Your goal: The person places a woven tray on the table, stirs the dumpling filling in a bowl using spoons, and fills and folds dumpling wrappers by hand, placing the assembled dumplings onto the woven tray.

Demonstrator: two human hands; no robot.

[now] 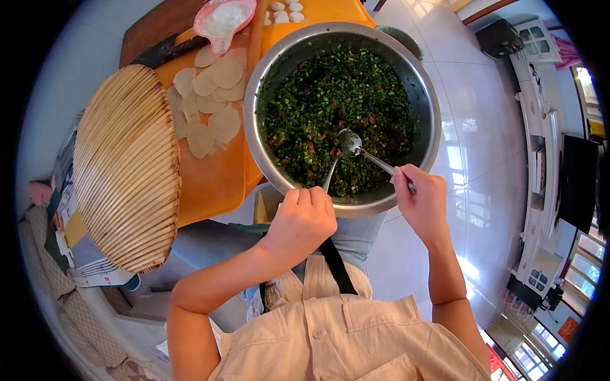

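Observation:
A large steel bowl holds a chopped green filling mixed with reddish-brown bits. My left hand is at the bowl's near rim, its fingers closed round the handle of one utensil whose far end reaches into the filling. On the right, my right hand grips a metal spoon by its handle. The spoon's bowl rests on the filling near the middle, where the two utensils meet. Whether the left utensil is also a spoon is hard to tell.
Left of the bowl, round dough wrappers lie on an orange board. A woven tray stands at the far left. Behind are a pink dish of white powder, a dark-handled tool and small dough pieces.

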